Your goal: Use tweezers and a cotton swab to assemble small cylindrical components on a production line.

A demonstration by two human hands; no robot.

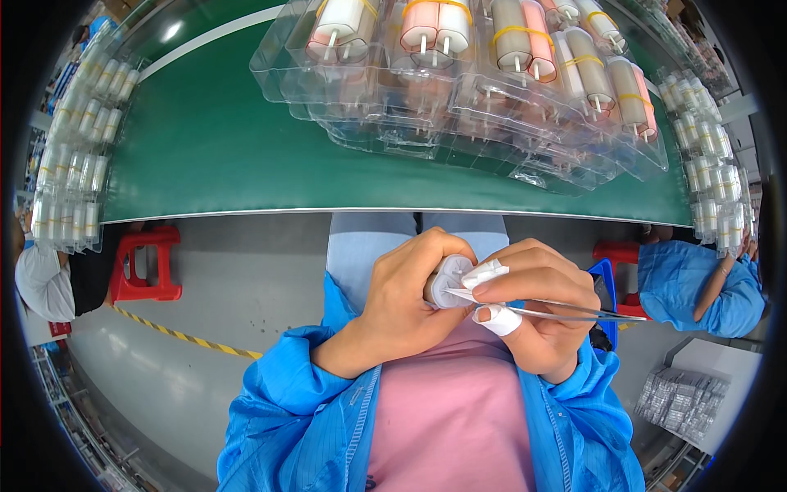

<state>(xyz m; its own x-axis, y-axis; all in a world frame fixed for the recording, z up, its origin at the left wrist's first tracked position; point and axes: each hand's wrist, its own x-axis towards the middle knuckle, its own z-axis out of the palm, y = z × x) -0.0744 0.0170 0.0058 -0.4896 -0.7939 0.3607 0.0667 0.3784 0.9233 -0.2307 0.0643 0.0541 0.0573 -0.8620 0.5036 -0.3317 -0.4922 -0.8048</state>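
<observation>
With left hand [402, 287] curled around grey-ended cylinder [447, 277], pinching tweezers [613, 315] in nearly closed right hand [541, 299], off near edge of tabletop [221, 148]

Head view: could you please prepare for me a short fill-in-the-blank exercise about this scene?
1. The right hand wears finger wrappings coloured ____.
2. It holds thin tweezers made of ____.
3. The tabletop is coloured ____.
4. Under the blue jacket, the shirt is ____.
Missing words: white; metal; green; pink
</observation>
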